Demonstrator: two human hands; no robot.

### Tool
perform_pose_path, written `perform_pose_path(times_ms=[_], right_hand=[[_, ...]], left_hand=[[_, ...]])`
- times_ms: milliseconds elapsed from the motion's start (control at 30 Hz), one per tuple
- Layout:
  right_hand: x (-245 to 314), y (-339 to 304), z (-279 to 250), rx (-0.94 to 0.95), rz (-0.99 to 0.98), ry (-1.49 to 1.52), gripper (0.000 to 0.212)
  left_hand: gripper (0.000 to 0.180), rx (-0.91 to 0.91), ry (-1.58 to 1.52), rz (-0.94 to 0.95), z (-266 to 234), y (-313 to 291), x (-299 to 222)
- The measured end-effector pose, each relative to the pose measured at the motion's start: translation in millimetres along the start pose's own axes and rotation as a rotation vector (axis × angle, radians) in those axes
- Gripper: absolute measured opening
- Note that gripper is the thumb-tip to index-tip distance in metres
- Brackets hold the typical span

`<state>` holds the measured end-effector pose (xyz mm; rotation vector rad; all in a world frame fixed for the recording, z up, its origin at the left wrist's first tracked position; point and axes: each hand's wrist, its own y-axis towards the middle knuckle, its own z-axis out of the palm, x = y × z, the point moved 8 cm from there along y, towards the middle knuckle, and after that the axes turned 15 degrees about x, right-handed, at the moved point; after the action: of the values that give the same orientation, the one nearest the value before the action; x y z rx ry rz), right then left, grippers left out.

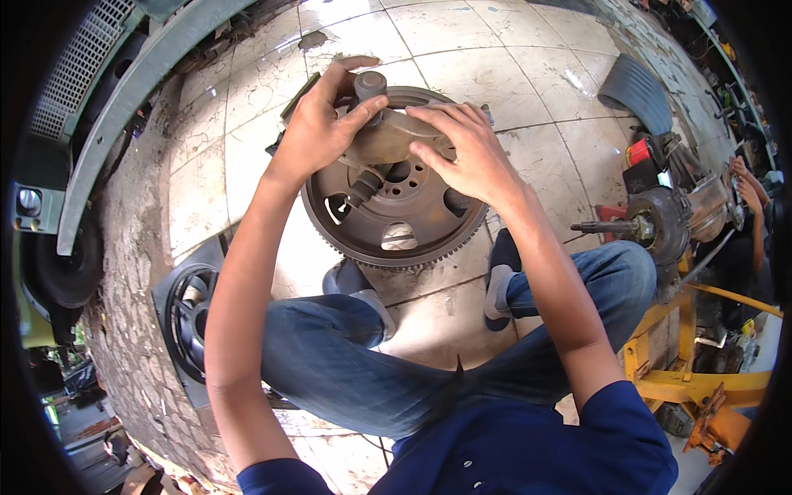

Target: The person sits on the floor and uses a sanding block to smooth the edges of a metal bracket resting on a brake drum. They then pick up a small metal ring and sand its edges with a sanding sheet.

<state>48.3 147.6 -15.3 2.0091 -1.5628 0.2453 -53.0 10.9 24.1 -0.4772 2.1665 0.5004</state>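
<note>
A toothed flywheel lies on the tiled floor between my feet. Over it is a brownish rounded metal part, with a round-ended cylinder at its far end and a dark ribbed stub pointing toward me. My left hand curls round the cylinder end, thumb on its near side; some of its fingertips are hidden. On the part's right side, my right hand has its fingers stretched out, thumb apart, fingertips at the surface. I cannot tell whether the part rests on the flywheel.
A black wheel-like part lies left of my leg. On the right stand a dark gearbox-like assembly with a protruding shaft and a yellow metal frame. A curved grey ribbed piece lies far right. Another person's hands show at the right edge.
</note>
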Motion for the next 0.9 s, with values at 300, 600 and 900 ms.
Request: perform_pose_path(times_ms=[300,600,900], right_hand=[[-3.3,25.1,15.2,0.19,-0.024,-0.133,0.043],[-11.5,27.4,20.3,0.198,-0.032,-0.128,0.035],[-26.2,42.9,24.2,0.382,-0.022,-0.093,0.034]], left_hand=[[0.034,0.315,-0.072,-0.078,22.6,29.4,1.3],[0.022,-0.199,-0.093,-0.104,24.1,15.3,-5.0],[0.024,0.164,-0.092,-0.239,15.3,32.9,-2.2]])
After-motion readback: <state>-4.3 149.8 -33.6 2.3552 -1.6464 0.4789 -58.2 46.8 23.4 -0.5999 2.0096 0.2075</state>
